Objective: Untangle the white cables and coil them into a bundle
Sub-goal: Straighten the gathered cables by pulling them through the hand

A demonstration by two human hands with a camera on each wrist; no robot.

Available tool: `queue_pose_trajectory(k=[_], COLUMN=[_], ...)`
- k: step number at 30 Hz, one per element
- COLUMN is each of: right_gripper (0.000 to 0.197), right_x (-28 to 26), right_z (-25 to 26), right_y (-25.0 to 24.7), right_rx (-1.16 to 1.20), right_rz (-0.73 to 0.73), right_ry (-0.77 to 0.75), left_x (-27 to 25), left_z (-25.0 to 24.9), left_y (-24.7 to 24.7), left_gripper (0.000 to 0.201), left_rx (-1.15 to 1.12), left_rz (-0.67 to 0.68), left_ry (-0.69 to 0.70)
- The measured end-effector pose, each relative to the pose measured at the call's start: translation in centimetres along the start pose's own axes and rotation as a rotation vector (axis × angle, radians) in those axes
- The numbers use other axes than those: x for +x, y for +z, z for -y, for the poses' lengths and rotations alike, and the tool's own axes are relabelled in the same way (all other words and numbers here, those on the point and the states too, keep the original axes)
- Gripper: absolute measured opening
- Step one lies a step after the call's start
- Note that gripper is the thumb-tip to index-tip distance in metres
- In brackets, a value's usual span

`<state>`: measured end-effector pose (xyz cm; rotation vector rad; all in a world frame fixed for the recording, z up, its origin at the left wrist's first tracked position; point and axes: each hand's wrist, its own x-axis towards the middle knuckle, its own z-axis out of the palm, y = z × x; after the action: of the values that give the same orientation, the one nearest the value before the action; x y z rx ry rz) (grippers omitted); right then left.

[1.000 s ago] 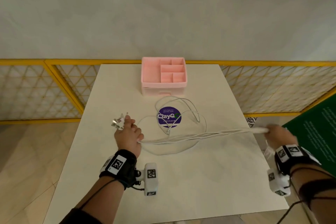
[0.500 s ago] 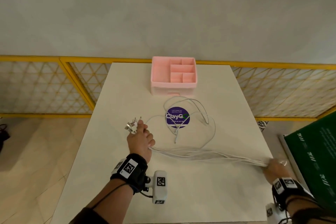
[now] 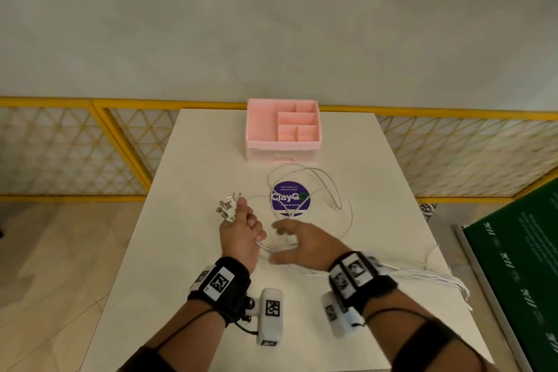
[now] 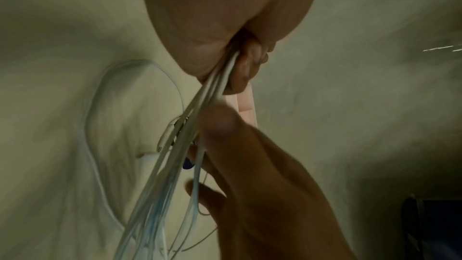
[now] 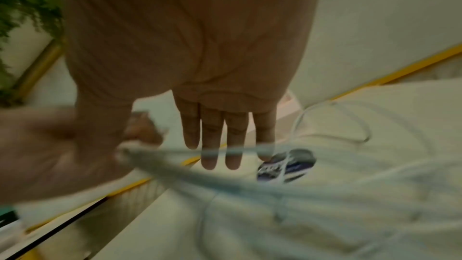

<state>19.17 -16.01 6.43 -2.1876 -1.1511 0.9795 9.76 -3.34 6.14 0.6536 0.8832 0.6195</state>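
Gripping the cables (image 3: 338, 190) in a fist near the surface's (image 3: 196, 160) left edge, the left hand (image 3: 241, 235) has their plugs sticking out past its thumb. Loose loops lie mid-surface over a purple sticker (image 3: 290, 199), and strands trail to the right edge. Just beside the fist, the right hand (image 3: 305, 246) hovers with straight fingers, holding nothing.

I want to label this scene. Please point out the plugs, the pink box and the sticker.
plugs (image 3: 227, 206), head view, on the metal ends above the fist.
pink box (image 3: 261, 130), head view, on its big left compartment.
sticker (image 3: 290, 197), head view, on its purple middle.
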Motion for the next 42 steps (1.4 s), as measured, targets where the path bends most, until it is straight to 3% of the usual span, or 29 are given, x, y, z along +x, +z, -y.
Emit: queue_pose_trajectory(k=[3, 9, 14, 15, 18, 20, 23, 27, 34, 42], right_gripper=[0.040, 0.035, 0.014, 0.014, 0.041, 0.047, 0.050, 0.041, 0.026, 0.033], right_x=[1.3, 0.9, 0.9, 0.9, 1.7, 2.4, 3.3, 3.4, 2.9, 2.1], right_z=[2.0, 1.9, 1.5, 1.8, 3.1, 4.7, 6.7, 7.4, 7.2, 7.3], right_y=[3.4, 5.4, 3.6, 2.8, 0.3, -0.9, -1.2, -0.7, -1.0, -0.6], right_rx=[-0.071, -0.113, -0.025, 0.091, 0.545, 0.629, 0.529, 0.373, 0.350, 0.183], right_rz=[0.033, -0.020, 0.129, 0.104, -0.165, -0.262, -0.248, -0.261, -0.212, -0.155], right_ry=[-0.090, -0.151, -0.065, -0.049, -0.016, -0.006, -0.065, -0.132, -0.156, -0.203], left_x=[-0.3, -0.3, -0.7, -0.7, -1.0, -1.5, -2.1, -2.2, -2.5, -1.7], left_z=[-0.7, -1.6, -1.1, -1.1, -1.1, -1.1, -1.1, -1.4, -1.4, -0.7], left_y=[-0.1, -2.0, -2.2, -2.1, -1.7, -1.2, -0.6, -0.3, -1.8, -2.0], left_gripper=[0.038, 0.034, 0.037, 0.036, 0.032, 0.031, 0.028, 0.030, 0.020, 0.018], left_rx=[-0.034, 0.039, 0.064, 0.076, 0.099, 0.139, 0.198, 0.243, 0.289, 0.378], left_rz=[0.025, 0.124, 0.184, 0.196, 0.223, 0.247, 0.276, 0.293, 0.359, 0.287], left_ry=[-0.005, -0.019, -0.009, -0.003, -0.006, -0.004, -0.007, -0.009, -0.080, 0.029])
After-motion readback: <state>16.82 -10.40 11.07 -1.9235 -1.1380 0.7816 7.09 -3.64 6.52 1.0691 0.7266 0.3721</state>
